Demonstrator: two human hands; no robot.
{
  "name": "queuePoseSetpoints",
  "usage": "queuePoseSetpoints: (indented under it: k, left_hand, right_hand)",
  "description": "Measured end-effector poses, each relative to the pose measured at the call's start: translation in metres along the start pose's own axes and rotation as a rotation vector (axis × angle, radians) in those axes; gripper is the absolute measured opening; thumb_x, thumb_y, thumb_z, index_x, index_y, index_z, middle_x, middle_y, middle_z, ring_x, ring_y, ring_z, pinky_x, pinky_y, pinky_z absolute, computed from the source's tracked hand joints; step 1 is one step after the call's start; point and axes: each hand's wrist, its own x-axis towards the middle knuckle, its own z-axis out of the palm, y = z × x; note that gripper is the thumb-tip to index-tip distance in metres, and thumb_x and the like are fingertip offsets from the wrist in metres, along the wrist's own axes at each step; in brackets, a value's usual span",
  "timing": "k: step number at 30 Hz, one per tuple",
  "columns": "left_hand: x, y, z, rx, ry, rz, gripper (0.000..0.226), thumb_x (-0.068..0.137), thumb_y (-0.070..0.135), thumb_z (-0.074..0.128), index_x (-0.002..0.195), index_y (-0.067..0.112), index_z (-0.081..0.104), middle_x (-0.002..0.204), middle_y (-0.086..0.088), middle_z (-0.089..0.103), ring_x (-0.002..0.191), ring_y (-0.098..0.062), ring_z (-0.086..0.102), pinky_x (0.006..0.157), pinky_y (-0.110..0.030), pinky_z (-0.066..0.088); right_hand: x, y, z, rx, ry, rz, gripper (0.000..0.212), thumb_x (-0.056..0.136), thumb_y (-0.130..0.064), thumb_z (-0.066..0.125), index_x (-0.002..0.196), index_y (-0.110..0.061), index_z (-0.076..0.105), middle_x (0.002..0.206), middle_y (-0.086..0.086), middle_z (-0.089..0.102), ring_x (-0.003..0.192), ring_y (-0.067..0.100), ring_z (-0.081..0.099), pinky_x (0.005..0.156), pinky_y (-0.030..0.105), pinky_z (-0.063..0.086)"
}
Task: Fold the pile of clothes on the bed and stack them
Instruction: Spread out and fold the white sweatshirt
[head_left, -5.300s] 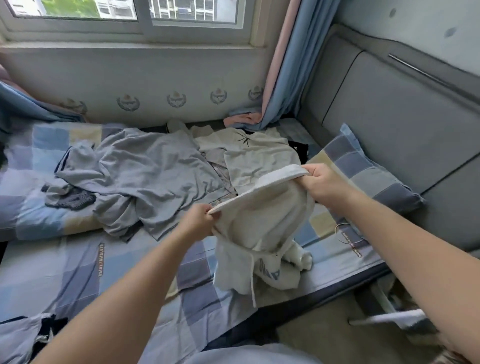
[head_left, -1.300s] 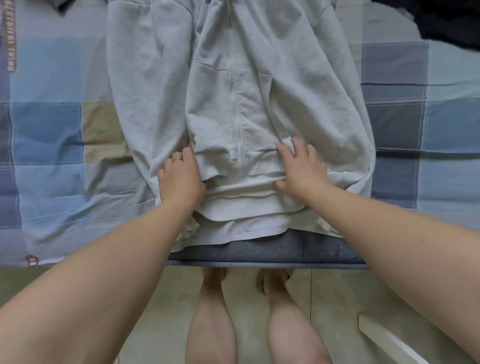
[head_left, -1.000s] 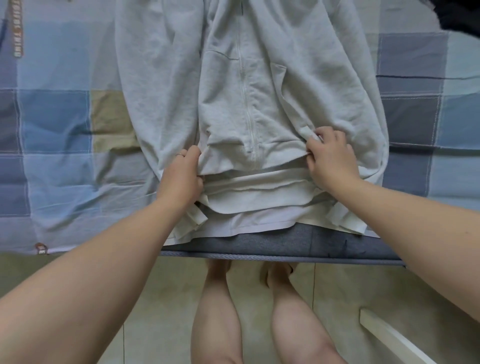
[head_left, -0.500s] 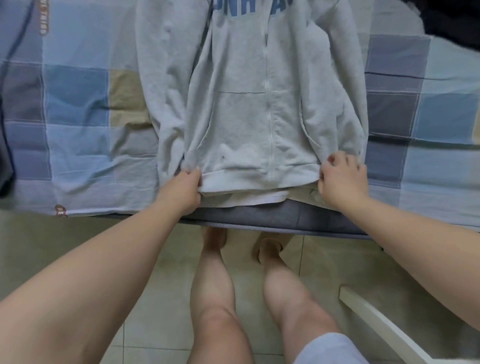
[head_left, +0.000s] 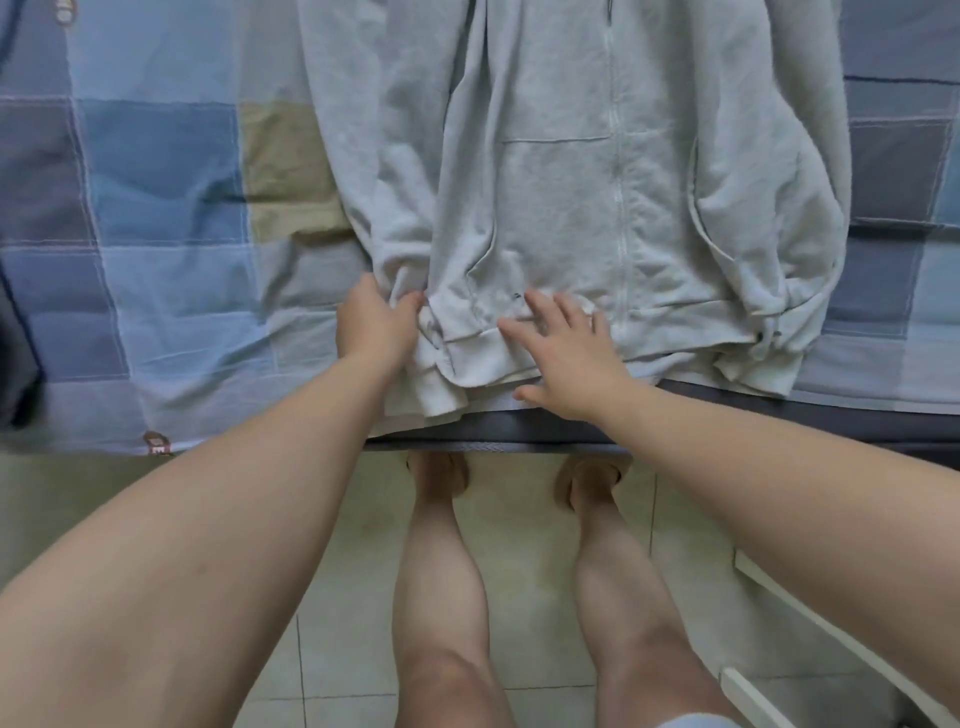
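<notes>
Head view: looks straight down over the near edge of the bed (head_left: 166, 218), with the person's bare legs (head_left: 441, 597) and the tiled floor (head_left: 519, 561) below.
Hoodie: the pale grey hoodie (head_left: 561, 197) lies front up on the checked sheet, zip (head_left: 618, 208) running away from the person and hem (head_left: 691, 332) along the mattress edge.
Sleeves: the left sleeve (head_left: 363, 156) and right sleeve (head_left: 779, 218) both lie down the body's sides; the right cuff droops just over the edge.
Left hand: the left hand (head_left: 376, 330) is curled round a bunch of cloth at the hoodie's near left corner, where sleeve end and hem meet.
Right hand: the right hand (head_left: 563, 358) lies flat with fingers spread wide, pressing the hem just left of the zip and holding nothing.
Step, as I judge it: squaring the bottom corner before the side folds; the rest of the pile is out of frame.
Risk, slipping: the hem and cuffs overhang the edge, so a pull towards the person could drag the hoodie off onto the floor.
Risk, crooked fold: the left corner is crumpled and doubled under; folding over it would lock in a lump and tilt the stack.
Risk, creasing: pressing with one hand while the other tugs may wrinkle the pocket area.
</notes>
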Motion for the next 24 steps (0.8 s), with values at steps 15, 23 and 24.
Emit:
queuePoseSetpoints:
  k: [15,23,24]
  left_hand:
    - [0.044,-0.016,-0.107,0.341,0.145,0.483,0.034,0.088,0.014,0.058,0.121,0.014,0.055,0.126,-0.013,0.056,0.112,-0.034,0.055,0.092,-0.044,0.046]
    - [-0.017,-0.028,0.001,0.665,-0.237,0.677,0.053,0.081,0.052,0.072,0.124,0.027,0.053,0.124,-0.006,0.045,0.11,-0.03,0.047,0.087,-0.04,0.038]
    - [-0.02,-0.028,0.004,0.621,-0.181,0.661,0.042,0.085,0.047,0.069,0.119,0.026,0.057,0.123,-0.007,0.046,0.109,-0.031,0.047,0.085,-0.04,0.037]
  right_hand:
    - [0.028,-0.049,-0.01,-0.048,0.087,0.245,0.046,0.085,-0.034,0.068,0.127,-0.028,0.052,0.146,0.012,0.032,0.129,0.039,0.035,0.097,0.053,0.041]
    - [0.037,-0.04,-0.009,0.127,0.191,0.228,0.015,0.096,-0.03,0.058,0.103,-0.02,0.066,0.138,0.005,0.042,0.125,0.035,0.037,0.092,0.047,0.036]
    - [0.034,-0.037,-0.01,0.182,0.206,0.206,0.013,0.096,-0.029,0.06,0.101,-0.018,0.065,0.139,0.004,0.043,0.126,0.034,0.038,0.091,0.047,0.035]
